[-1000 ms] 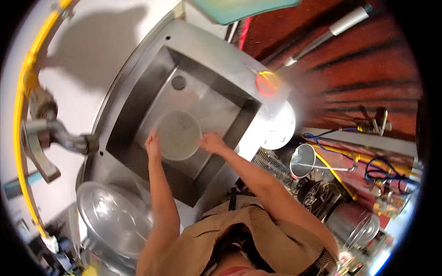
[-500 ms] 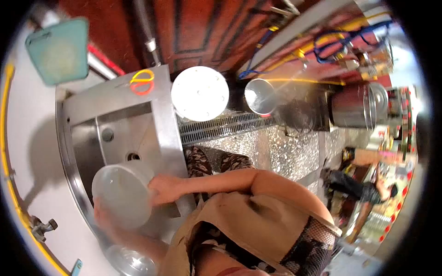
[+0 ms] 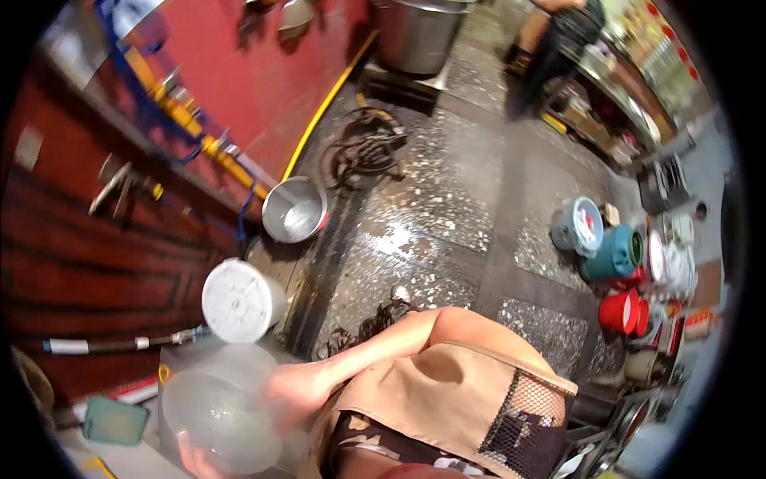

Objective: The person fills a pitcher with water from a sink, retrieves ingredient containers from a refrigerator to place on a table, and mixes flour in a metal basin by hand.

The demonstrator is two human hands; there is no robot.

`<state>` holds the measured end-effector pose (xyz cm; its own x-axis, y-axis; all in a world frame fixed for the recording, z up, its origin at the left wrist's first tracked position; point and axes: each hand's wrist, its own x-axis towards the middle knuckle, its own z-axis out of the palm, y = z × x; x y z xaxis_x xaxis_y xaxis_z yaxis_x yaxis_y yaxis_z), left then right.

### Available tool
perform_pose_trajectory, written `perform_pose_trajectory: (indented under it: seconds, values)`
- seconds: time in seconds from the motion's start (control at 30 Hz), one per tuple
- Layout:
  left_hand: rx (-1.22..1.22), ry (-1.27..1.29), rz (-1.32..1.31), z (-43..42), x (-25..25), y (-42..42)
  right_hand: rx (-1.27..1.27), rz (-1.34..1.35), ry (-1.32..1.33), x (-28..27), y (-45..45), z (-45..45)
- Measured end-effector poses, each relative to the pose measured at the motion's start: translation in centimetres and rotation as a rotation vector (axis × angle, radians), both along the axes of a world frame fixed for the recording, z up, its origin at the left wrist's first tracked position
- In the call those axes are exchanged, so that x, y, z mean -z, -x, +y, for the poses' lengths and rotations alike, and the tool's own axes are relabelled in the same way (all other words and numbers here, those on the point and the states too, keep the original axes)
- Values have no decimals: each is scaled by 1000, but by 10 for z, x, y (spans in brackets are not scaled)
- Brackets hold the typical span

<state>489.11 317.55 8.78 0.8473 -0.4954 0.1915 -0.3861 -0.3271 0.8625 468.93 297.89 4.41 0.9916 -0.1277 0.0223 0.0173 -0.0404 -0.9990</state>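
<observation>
A translucent white plastic tub is held between my two hands at the lower left, smeared by motion. My left hand is closed on its near left side, with fingers showing against the wall. My right hand grips the opposite side; its fingertips are blurred. Some cloudy shine shows inside the tub, but I cannot tell what it holds. Just beyond it stands a white lidded bucket.
A metal pot stands by the red wall, near a burner stand. A big steel stockpot is at the top. Buckets, including a blue bucket, line the right. A co-worker stands at upper right. The speckled floor looks wet.
My view has swung to the right, toward the floor and door. The tub, still in both hands, has moved from over the sink basin toward the lidded bucket.
</observation>
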Motion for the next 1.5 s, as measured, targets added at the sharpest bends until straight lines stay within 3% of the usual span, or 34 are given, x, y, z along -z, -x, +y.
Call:
perform_pose_trajectory:
  seconds: [0.13,0.17,0.27,0.4,0.6,0.77,0.9,1.13,1.2,1.23,1.27,1.33,1.5]
  values:
    - [472,167,-51,-124,7,87,318,-6,-9,4,131,-63]
    - [455,8,439,-152,20,86,428,-40,-28,12,162,-74]
    - [632,29,469,-257,34,174,715,60,37,24,255,-109]
    - [903,-46,530,-380,67,275,1054,211,-83,31,366,-152]
    - [1127,-183,661,-531,60,467,1527,-64,-336,63,495,-225]
    - [1432,-184,768,-665,94,578,1760,6,-373,55,590,-300]
    - [1584,-215,831,-768,90,675,1853,104,-373,43,665,-371]
    - [1651,-283,872,-958,124,843,2056,-65,-477,41,806,-537]
    - [1662,-281,870,-1008,125,890,2035,-71,-410,49,850,-589]
    - [1647,-270,849,-1032,125,910,1985,-15,-480,86,881,-613]
    - [1574,-318,796,-1056,120,935,1959,121,-351,61,903,-646]
    - [1558,-254,782,-1107,114,978,1897,227,-297,66,959,-706]
    - [1428,-207,898,-1231,75,1076,1777,119,-329,44,1076,-866]
